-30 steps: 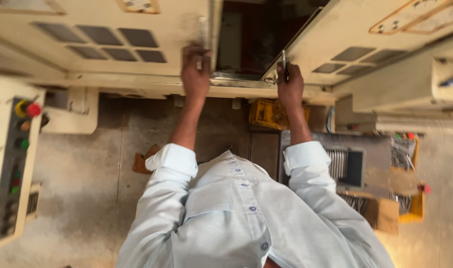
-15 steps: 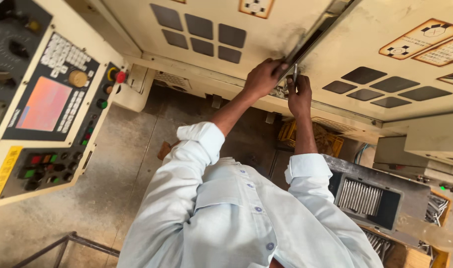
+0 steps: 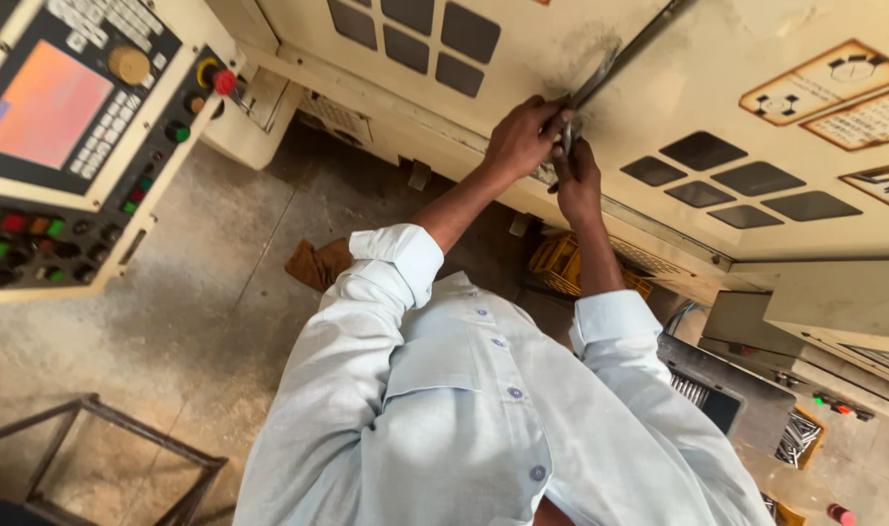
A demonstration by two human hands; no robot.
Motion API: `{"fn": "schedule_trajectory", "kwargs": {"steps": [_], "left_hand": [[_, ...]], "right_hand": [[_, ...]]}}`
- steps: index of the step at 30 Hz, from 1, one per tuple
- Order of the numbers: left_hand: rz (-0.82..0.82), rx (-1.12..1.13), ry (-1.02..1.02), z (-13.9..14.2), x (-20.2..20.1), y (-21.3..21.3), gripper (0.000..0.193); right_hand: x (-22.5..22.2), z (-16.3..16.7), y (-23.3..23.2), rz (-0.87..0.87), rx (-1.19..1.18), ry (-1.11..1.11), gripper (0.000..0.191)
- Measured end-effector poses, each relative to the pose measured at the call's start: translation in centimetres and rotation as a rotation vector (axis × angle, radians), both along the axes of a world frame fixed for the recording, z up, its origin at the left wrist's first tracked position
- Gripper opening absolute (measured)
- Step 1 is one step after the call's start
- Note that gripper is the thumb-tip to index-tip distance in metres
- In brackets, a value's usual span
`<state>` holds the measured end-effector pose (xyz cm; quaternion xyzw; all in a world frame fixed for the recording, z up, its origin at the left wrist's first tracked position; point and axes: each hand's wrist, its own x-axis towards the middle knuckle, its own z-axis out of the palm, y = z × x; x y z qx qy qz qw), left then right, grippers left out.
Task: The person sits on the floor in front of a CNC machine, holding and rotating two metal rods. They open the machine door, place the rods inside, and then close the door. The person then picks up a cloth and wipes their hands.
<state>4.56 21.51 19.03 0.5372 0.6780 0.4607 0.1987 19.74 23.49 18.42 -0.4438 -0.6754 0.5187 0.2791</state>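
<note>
Both hands clamped on the dark metal door handle (image 3: 600, 83) of the cream machine door (image 3: 737, 117).
Left hand (image 3: 522, 136) and right hand (image 3: 576, 180) seem fully closed; fingers could get pinched at the door's edge.

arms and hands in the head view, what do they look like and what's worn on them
Both arms wear a pale blue button-up shirt with the cuffs rolled back partway up the forearms: left cuff, right cuff. The forearms below the cuffs are bare. The left hand and right hand are bare too: no gloves, and no watch or rings that I can make out.

Both hands (image 3: 551, 156) crowd the closed door seam (image 3: 610, 68); open floor (image 3: 210, 321) lies below the control panel (image 3: 64, 127).
</note>
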Motion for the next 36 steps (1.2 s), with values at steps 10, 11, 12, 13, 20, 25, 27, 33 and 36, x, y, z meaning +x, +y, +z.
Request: {"fn": "schedule_trajectory", "kwargs": {"steps": [10,11,12,13,20,25,27,33,36], "left_hand": [[-0.03,-0.085,-0.193,-1.1,-0.1,-0.6,0.044],[-0.021,-0.09,-0.184,-1.4,-0.7,-1.2,0.045],[-0.009,0.013,-0.241,-1.7,-1.5,-2.2,0.044],[0.005,0.117,-0.296,-2.1,-2.2,-3.5,0.045],[0.591,0.23,-0.249,-4.1,-12.2,-16.9,0.045],[1.147,0.123,-0.141,-2.5,-18.3,-26.2,0.034],[1.262,0.173,-0.022,-1.0,-21.0,-28.7,0.032],[1.122,-0.029,0.626,2.4,-29.0,-31.4,0.051],[1.015,-0.187,0.595,2.2,-31.0,-30.9,0.021]], "right_hand": [[-0.9,-0.1,-2.4,0.117,-0.022,-0.033,0.041],[-1.7,-0.1,-3.3,0.118,-0.07,-0.02,0.047],[-2.7,-0.3,-4.3,0.121,-0.117,-0.008,0.056],[-3.8,-0.4,-5.0,0.126,-0.166,0.001,0.066],[-18.7,-1.7,-10.2,0.719,0.288,0.167,0.066],[-26.9,1.1,-17.7,0.859,0.018,-0.087,0.064],[-29.2,2.7,-20.0,0.953,0.322,0.072,0.061],[-34.1,5.8,-23.1,0.942,0.222,-0.063,0.065],[-35.6,5.5,-22.9,0.923,0.272,-0.017,0.062]]}}
